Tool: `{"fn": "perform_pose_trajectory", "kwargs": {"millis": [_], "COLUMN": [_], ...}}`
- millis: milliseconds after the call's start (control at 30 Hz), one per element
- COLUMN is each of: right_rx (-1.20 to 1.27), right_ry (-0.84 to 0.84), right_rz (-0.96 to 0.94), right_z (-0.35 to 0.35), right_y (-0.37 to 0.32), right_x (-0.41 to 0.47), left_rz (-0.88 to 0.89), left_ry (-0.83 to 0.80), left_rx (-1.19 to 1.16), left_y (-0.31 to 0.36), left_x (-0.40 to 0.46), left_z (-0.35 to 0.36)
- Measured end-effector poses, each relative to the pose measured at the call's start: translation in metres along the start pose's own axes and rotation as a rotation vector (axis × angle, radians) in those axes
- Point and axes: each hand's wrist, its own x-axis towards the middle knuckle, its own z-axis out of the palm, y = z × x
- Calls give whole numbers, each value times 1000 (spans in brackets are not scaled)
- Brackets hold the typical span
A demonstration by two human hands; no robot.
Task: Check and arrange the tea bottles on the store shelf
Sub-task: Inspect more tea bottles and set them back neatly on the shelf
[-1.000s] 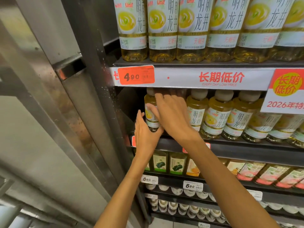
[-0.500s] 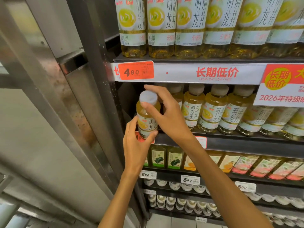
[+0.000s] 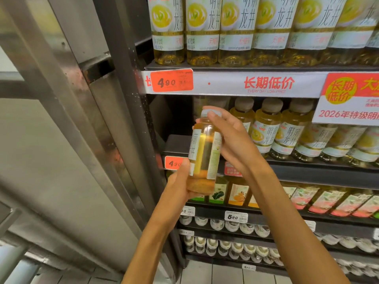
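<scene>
A small bottle of yellow tea point(image 3: 204, 152) is held out in front of the shelf, its label seam turned toward me. My left hand point(image 3: 180, 181) grips its base from below. My right hand point(image 3: 229, 138) wraps the upper part, fingers curled over the white cap. Behind it, at the left end of the second shelf point(image 3: 307, 171), is a gap with one bottle further back. A row of the same small bottles point(image 3: 266, 132) stands to the right of the gap.
Large tea bottles point(image 3: 235, 31) fill the top shelf above an orange 4.90 price tag point(image 3: 171, 80). Other drinks point(image 3: 238, 193) line the lower shelves. A steel upright and metal wall point(image 3: 114, 119) close off the left side.
The bottle has come off the shelf edge toward me and lower, and has been turned so its label's back shows. Both hands stayed on it.
</scene>
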Motion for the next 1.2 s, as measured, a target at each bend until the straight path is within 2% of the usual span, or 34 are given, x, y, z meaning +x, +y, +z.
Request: {"fn": "perform_pose_trajectory", "kwargs": {"millis": [67, 133, 200, 267, 333, 400, 467, 533, 633, 700, 767, 900, 1000, 1100, 1200], "right_rx": [-160, -211, -134, 71, 202, 165, 42, -95, -232, -175, 19, 228, 267, 336, 324], "right_ry": [61, 55, 11, -49, -90, -88, -33, 42, 61, -12, -63, -18, 50, 97, 97], "right_rz": [-13, -4, 40, 98, 113, 75, 19, -24, 8, 97, 193, 329, 465, 570, 546], "right_z": [3, 4, 2, -1, -2, -3, -2, 0, 1, -2, -4, -7, -7, -8, -8], "right_y": [3, 4, 3, 1, 0, 0, -2, -3, -2, -3, -2, 9, 18, 30, 29], "right_x": [-3, -5, -6, -8, -9, -9, -10, -10, -8, -7, -9, -11, -10, -10, -9], "left_rz": [4, 16, -67, -190, -262, -238, -116, -33, -61, -182, -298, -419, -488, -496, -442], "left_ry": [4, -27, -104, -200, -295, -294, -180, -134, -126, -164, -279, -411, -394, -347, -396], "left_rx": [46, 3, -174, -408, -518, -446, -233, -79, -20, -215, -507, -843, -1098, -1139, -988], "left_y": [3, 5, 7, 11, 12, 9, 7, 10, 15, 18, 22, 30, 41, 41, 34], "left_x": [0, -2, -7, -11, -11, -10, -9, -10, -13, -16, -18, -23, -21, -18, -21], "left_z": [5, 9, 10, 9, 6, 2, 0, 3, 15, 19, 19, 15, 14, 16, 16]}}
